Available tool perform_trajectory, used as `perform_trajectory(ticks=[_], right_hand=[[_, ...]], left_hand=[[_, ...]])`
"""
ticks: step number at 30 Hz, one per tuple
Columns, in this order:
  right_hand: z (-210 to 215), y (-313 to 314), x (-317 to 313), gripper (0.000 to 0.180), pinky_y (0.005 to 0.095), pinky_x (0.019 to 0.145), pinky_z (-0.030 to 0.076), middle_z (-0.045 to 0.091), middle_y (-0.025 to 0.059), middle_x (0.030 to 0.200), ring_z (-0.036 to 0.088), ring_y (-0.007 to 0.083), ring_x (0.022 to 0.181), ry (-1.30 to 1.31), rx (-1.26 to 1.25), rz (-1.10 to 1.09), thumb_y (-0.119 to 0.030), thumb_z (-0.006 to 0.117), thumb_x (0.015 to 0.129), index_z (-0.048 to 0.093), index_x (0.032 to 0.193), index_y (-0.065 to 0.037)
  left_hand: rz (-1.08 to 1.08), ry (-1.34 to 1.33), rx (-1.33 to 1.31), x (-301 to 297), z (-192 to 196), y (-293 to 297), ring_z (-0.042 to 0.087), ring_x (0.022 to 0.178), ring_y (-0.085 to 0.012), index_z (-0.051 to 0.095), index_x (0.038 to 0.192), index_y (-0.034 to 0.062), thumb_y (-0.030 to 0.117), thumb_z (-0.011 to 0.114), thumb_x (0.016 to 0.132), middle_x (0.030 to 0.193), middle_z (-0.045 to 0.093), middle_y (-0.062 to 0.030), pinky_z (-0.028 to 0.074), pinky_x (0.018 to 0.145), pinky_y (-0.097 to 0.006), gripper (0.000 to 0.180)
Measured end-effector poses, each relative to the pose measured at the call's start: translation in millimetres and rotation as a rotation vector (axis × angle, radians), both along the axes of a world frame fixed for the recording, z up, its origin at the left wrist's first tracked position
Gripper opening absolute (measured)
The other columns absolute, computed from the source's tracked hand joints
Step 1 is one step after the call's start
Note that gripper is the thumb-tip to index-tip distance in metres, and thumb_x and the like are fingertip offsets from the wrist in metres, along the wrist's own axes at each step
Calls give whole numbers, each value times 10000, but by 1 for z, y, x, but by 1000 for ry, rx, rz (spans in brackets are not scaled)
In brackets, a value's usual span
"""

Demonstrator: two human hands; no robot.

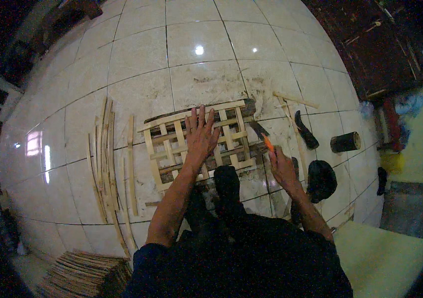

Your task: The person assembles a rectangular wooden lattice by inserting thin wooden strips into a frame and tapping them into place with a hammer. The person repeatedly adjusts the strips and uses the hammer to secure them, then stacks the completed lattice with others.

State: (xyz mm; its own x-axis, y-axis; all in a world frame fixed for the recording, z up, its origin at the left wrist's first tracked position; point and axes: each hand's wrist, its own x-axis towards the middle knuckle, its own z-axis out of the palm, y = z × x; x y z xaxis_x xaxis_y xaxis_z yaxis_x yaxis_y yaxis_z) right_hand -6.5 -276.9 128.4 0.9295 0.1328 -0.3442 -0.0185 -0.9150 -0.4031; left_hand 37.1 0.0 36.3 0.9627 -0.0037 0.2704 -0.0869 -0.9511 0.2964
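Observation:
A lattice of pale, flat wood or bamboo strips (171,136) woven over and under each other lies on the floor in front of my feet. Dark boards (249,105) show beneath and behind it. My left hand (201,138) rests flat on the lattice's middle, fingers spread toward its far edge. Just off the lattice's right side, my right hand (282,168) is closed round an orange-handled tool (268,143) with a dark, blade-like end pointing at the lattice. Its exact kind is unclear.
Loose long strips (106,164) lie at the left, above a stack of dark strips (80,274). To the right are a curved dark piece (305,130), a dark cylinder (345,142), a black rounded object (321,181) and thin sticks (295,100). Dark furniture (370,44) stands at far right.

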Motion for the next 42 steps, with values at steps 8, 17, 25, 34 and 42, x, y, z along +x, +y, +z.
perform_trajectory(ticks=[8,17,25,34,42], right_hand=[[-33,33,67,261,479,525,436,584,225,709,595,424,649,-408,157,377,-283,416,988,470,1094,-51],[-31,43,67,312,486,498,392,536,224,605,548,408,542,-464,275,126,-338,347,1010,437,1039,-41],[-33,45,75,429,473,543,416,548,210,631,564,399,584,-215,305,-143,-432,287,1008,461,1015,-40],[-80,21,64,420,422,593,420,533,167,713,533,278,619,-327,298,-40,-427,325,1006,485,1051,-41],[-37,61,46,342,415,516,390,495,148,624,475,282,514,-171,208,108,-364,360,1010,458,1076,-43]], left_hand=[[10,-11,-17,3,-3,-2,180,1412,-336,339,1452,195,400,572,858,1529,234,-104,111,1140,-497,670],[10,-2,-20,1,3,2,180,1411,-341,320,1460,197,378,582,853,1532,225,-104,109,1143,-493,686],[-8,24,12,1,7,0,192,1406,-351,336,1450,177,354,584,845,1532,221,-111,124,1138,-510,678],[-26,47,7,-5,0,5,184,1410,-342,314,1454,150,390,556,879,1537,185,-139,127,1140,-500,669],[153,-2,-23,-46,7,55,179,1413,-327,345,1436,112,388,547,890,1529,187,-174,92,1144,-493,645]])
